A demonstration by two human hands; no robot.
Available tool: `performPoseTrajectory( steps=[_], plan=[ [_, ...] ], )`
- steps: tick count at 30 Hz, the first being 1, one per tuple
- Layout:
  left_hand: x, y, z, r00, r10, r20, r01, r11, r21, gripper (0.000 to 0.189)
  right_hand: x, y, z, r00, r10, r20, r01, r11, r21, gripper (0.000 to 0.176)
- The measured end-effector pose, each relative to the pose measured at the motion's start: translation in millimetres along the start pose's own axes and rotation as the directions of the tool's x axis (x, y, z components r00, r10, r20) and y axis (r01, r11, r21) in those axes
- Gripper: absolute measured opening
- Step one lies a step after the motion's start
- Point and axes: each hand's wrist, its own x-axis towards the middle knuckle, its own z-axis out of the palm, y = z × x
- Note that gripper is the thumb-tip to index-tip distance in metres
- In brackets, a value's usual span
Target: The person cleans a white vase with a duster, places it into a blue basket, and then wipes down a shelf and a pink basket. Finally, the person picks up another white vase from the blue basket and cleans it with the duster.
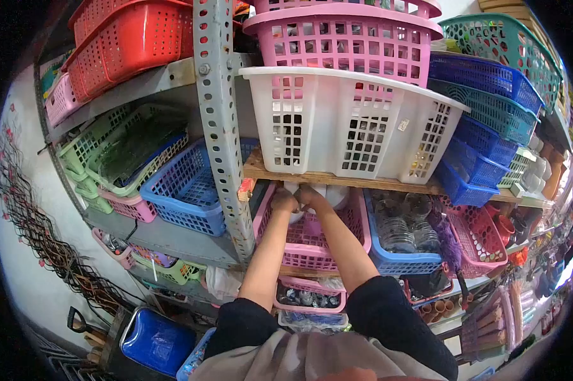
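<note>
Both of my arms reach into a pink basket (308,257) on the shelf under a wooden board. My left hand (285,200) is at the back of the basket, fingers curled near white round items (337,197). Close beside it on the right, my right hand (308,195) is also among these white items. The fingertips of both hands are too small and shaded to make out, and so is anything between them. A pink piece (312,225) lies in the basket below my hands.
A large white basket (356,127) stands on the wooden board (343,180) just above my hands. A perforated metal post (219,127) rises left of my arms. To the right sits a blue basket (406,263) of glassware, and a blue basket (185,190) is at left.
</note>
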Motion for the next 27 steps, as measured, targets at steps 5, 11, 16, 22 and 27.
performPoseTrajectory(
  steps=[5, 11, 16, 22, 27],
  plan=[
    [-7.8, -4.5, 2.1, 0.99, 0.136, 0.035, -0.14, 0.978, 0.157, 0.059, 3.6, 12.2, 2.3, 0.995, 0.099, 0.031, -0.102, 0.991, 0.086, 0.105],
    [-2.3, -7.3, -1.1, 0.994, 0.104, -0.036, -0.097, 0.982, 0.164, 0.055, 56.6, 69.3, 18.2, 0.993, -0.077, 0.092, 0.087, 0.99, -0.109, 0.093],
    [-22.5, -4.5, -12.4, 0.992, 0.064, -0.104, -0.05, 0.99, 0.134, 0.052, -13.8, 13.0, -11.6, 0.972, -0.192, 0.135, 0.233, 0.869, -0.436, 0.067],
    [-142.7, 11.2, -3.7, 0.837, 0.296, -0.46, -0.394, 0.91, -0.132, 0.023, -155.4, -19.8, -43.5, 0.932, -0.285, -0.224, 0.197, 0.917, -0.345, 0.059],
    [-252.8, 57.8, 9.7, 0.678, 0.425, -0.6, -0.721, 0.541, -0.433, 0.018, -309.5, -6.8, -62.8, 0.822, -0.424, -0.38, 0.431, 0.899, -0.072, 0.028]
  ],
)
